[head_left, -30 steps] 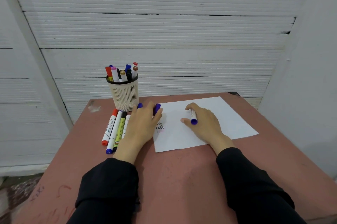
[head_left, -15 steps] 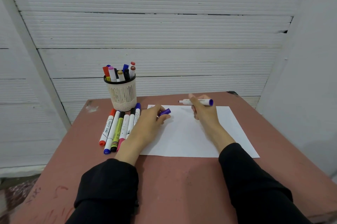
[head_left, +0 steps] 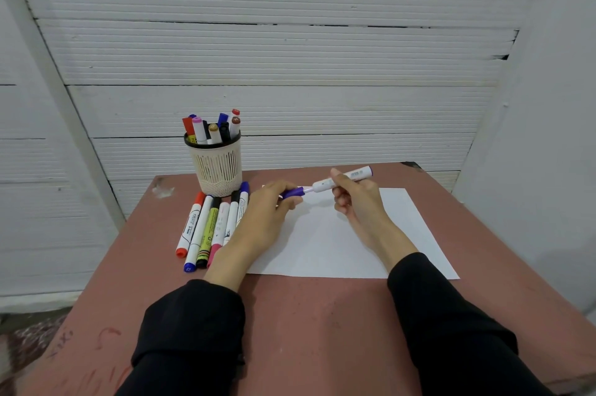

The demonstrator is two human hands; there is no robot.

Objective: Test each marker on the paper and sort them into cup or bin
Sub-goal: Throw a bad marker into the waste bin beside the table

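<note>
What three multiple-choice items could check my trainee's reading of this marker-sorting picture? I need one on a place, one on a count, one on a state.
1. Where does the cream slotted plastic cup stand?
A. on the white paper sheet
B. on the reddish table, behind the row of loose markers
C. at the table's right edge

2. How many loose markers lie in that row?
A. two
B. six
C. ten

3. How is the purple cap held?
A. lying on the paper
B. dropped in the cup
C. pinched by the left hand at the tip of the white marker held by the right hand

Key: 1 B, it sits left of the paper; 2 B, six barrels show; 3 C, fingers grip both.
</note>
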